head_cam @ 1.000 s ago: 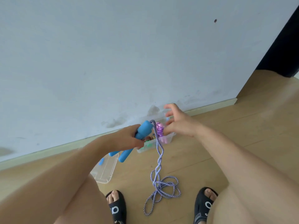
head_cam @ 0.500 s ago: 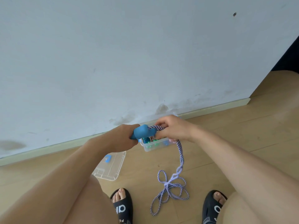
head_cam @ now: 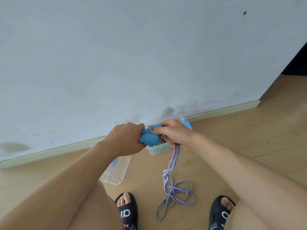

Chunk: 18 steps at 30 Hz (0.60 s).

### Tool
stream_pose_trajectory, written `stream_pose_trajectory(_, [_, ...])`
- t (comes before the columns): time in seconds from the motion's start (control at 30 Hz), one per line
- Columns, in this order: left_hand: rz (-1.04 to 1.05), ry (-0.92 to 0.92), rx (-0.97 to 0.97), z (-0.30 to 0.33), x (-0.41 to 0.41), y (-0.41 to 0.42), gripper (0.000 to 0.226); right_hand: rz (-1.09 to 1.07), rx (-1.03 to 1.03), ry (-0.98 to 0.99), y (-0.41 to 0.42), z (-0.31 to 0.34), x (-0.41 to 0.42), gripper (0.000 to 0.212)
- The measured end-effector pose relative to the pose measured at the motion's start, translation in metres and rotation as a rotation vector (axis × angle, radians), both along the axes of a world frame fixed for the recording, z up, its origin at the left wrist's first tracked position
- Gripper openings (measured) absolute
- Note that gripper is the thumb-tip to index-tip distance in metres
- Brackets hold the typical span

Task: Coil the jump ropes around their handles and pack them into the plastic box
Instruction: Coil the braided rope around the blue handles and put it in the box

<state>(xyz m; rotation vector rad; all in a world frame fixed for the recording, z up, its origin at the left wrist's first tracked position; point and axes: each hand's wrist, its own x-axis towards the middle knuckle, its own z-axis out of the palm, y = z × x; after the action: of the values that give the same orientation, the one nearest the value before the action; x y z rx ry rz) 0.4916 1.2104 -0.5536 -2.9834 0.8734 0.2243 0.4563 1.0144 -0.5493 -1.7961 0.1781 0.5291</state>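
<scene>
At the centre of the frame, the left hand (head_cam: 126,138) wraps its fingers round two fat blue foam jump-rope handles (head_cam: 149,137) held side by side, their rounded ends pointing right. The right hand (head_cam: 174,135) meets them from the right, thumb laid on top of the handles and fingers curled, gripping the blue-and-white twisted cord (head_cam: 172,180) where it leaves the handles. From that fist the cord hangs down and gathers in loose tangled loops on the light wooden floor (head_cam: 249,146) in the lower middle of the frame. Just behind and under both hands sits a clear plastic storage box (head_cam: 157,151) against the pale blue wall (head_cam: 149,55), with green and blue items showing inside. Its clear lid (head_cam: 118,171) lies flat on the floor to the lower left. Along the bottom edge, two feet in black slide sandals (head_cam: 127,211) stand either side of the cord loops
</scene>
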Motion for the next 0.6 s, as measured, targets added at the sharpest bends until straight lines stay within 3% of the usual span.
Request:
stream_pose_trajectory(0.07, [0.016, -0.006, -0.037, 0.001, -0.001, 0.0, 0.027, -0.011, 0.054, 0.015, -0.002, 0.004, 0.002, 0.028])
stream_pose_trajectory(0.2, [0.046, -0.08, -0.047, 0.003, -0.005, -0.007, 0.023, 0.12, -0.038, -0.011, 0.003, 0.004, -0.003, 0.055])
stream_pose_trajectory(0.43, [0.044, 0.011, -0.235, 0.006, -0.007, -0.009, 0.029, -0.04, 0.088, -0.022, -0.004, 0.003, 0.004, 0.045])
stream_pose_trajectory(0.6, [0.007, -0.082, -0.212, 0.008, -0.005, -0.003, 0.016, -0.008, 0.168, 0.075, -0.018, 0.006, 0.006, 0.038])
